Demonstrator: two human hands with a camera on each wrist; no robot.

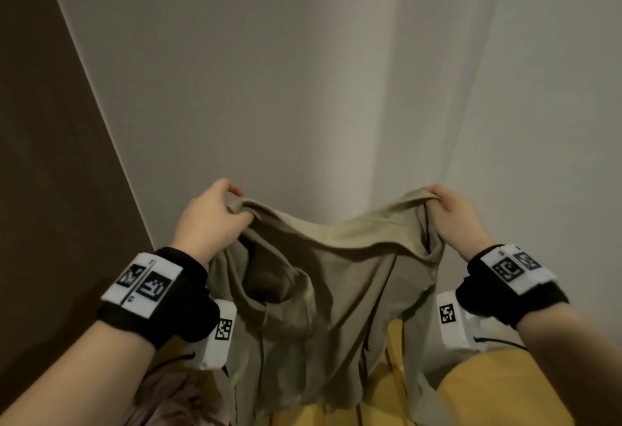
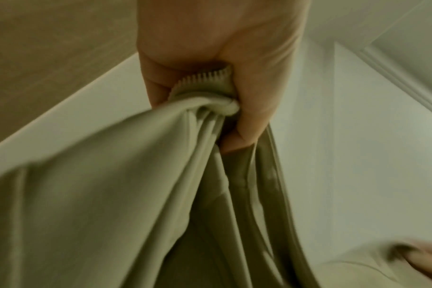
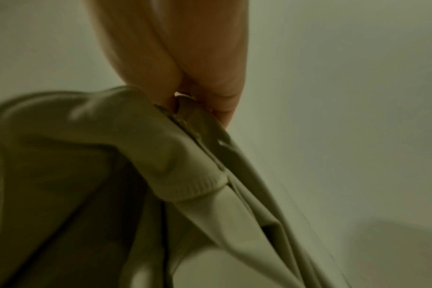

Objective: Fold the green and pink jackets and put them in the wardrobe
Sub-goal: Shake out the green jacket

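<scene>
The pale green jacket (image 1: 323,291) hangs in the air between my two hands, its body drooping down toward the yellow surface. My left hand (image 1: 215,213) grips its upper left edge; the left wrist view shows a ribbed hem bunched in my fist (image 2: 210,93) with the green jacket (image 2: 111,185) falling below. My right hand (image 1: 451,210) pinches the upper right edge, and in the right wrist view my fingers (image 3: 219,101) hold the fabric by a zip above a ribbed cuff (image 3: 195,185). A bit of the pink jacket (image 1: 175,398) lies at the lower left.
A yellow surface (image 1: 488,388) lies below the jacket. Pale walls (image 1: 303,72) meet in a corner straight ahead, close behind the garment. A dark brown panel (image 1: 50,156) runs along the left side.
</scene>
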